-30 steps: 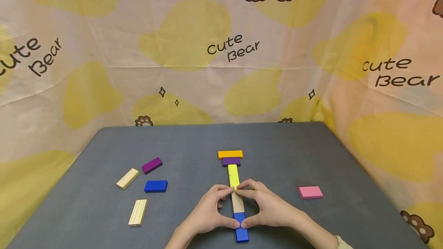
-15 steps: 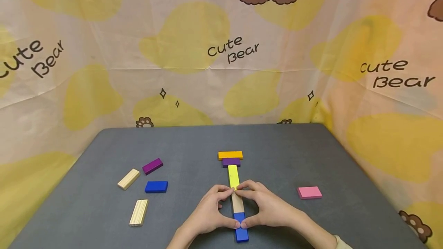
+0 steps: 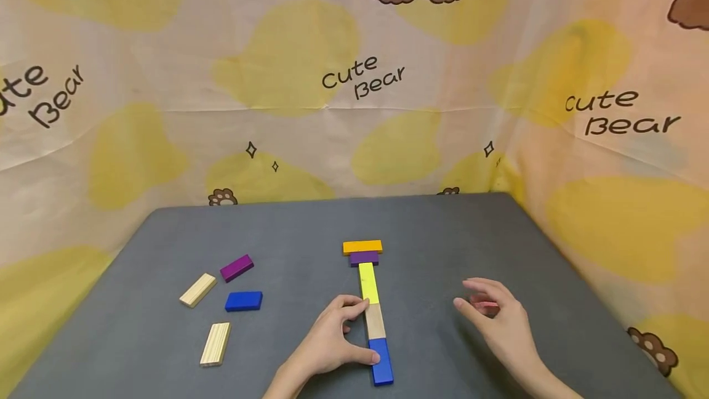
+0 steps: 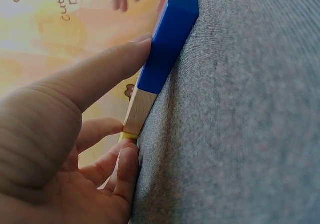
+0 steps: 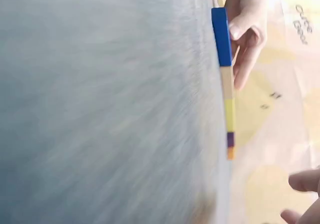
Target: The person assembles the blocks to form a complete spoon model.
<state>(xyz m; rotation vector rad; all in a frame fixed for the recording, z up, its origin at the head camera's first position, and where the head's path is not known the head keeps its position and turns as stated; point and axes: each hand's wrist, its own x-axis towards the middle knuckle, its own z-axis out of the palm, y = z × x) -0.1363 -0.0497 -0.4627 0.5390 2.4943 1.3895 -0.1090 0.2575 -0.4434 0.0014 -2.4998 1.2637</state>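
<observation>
A row of flat wooden blocks runs away from the person on the table: a blue block (image 3: 380, 362) nearest, then a plain wood block (image 3: 375, 321), a yellow block (image 3: 368, 282), a purple block (image 3: 364, 258) and an orange block (image 3: 362, 247) set crosswise. My left hand (image 3: 330, 337) rests against the row's left side. Its thumb touches the blue block, and its index fingertip lies where the yellow and plain blocks meet. To the right, my right hand (image 3: 504, 319) is over a pink block (image 3: 487, 306), mostly hidden behind it, with thumb and fingers spread.
Loose blocks lie on the left of the dark grey table (image 3: 299, 226): a magenta-purple block (image 3: 237, 268), another blue block (image 3: 244, 301), and two striped plain wood blocks, one farther back (image 3: 197, 290) and one nearer (image 3: 215, 344). A printed cloth (image 3: 310, 79) surrounds the table's back and sides.
My right hand has left the row and moved right, over the pink block. My left hand keeps its place on the row. The view has shifted slightly.
</observation>
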